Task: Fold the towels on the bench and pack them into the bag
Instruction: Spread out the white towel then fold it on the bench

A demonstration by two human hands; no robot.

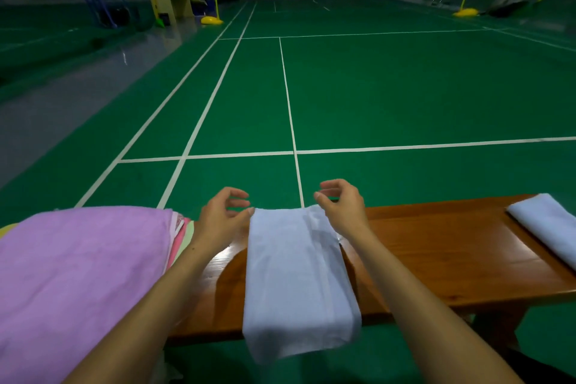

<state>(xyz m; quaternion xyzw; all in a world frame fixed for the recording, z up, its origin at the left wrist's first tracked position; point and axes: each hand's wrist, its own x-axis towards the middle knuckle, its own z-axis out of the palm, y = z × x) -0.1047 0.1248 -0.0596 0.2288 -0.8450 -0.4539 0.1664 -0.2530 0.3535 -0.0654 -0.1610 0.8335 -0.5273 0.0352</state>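
Note:
A pale blue towel [296,274], folded into a long strip, lies across the wooden bench [436,256], and its near end hangs over the front edge. My left hand [223,215] hovers at the towel's far left corner with loosely curled fingers, the thumb tip just at the cloth. At the far right corner my right hand [341,201] is held above the towel, fingers curved and spread, holding nothing. No bag shows in this view.
A purple towel [81,274] tops a stack of coloured towels at the bench's left end. Another folded pale blue towel [548,224] lies at the right end. Beyond the bench stretches a green court floor [374,87] with white lines.

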